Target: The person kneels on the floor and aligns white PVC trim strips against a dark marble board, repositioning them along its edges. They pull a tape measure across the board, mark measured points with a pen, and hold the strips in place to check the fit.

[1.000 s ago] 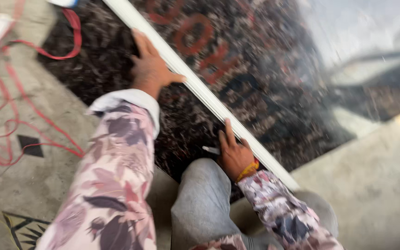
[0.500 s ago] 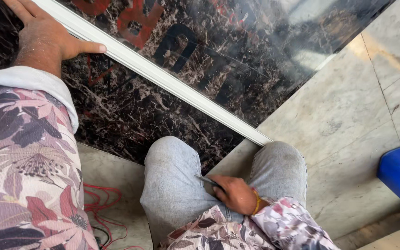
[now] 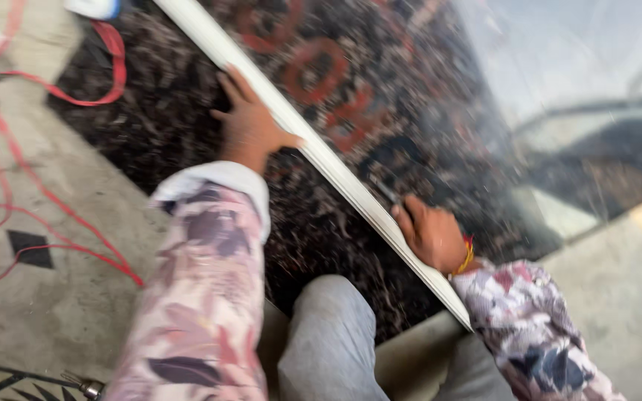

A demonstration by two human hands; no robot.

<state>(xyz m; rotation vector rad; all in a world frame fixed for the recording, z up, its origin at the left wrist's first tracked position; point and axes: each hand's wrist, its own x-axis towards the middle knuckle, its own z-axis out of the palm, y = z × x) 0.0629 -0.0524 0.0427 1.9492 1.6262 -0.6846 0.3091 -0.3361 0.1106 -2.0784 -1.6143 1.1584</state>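
Your left hand [image 3: 250, 126] presses flat on the dark speckled stone slab [image 3: 187, 148], fingers spread, thumb against the long white straightedge [image 3: 313, 152] lying diagonally across it. Your right hand [image 3: 431, 234], well apart down the strip, grips a thin marking tool [image 3: 388, 194] beside its far edge. Red cord [image 3: 53, 200] loops left of your left arm.

glossy, speckled dark stone slab [image 3: 187, 141]; smooth white metal-looking straightedge [image 3: 321, 156]; matt, rough concrete floor [image 3: 53, 312]; floral cloth sleeves [image 3: 202, 297].
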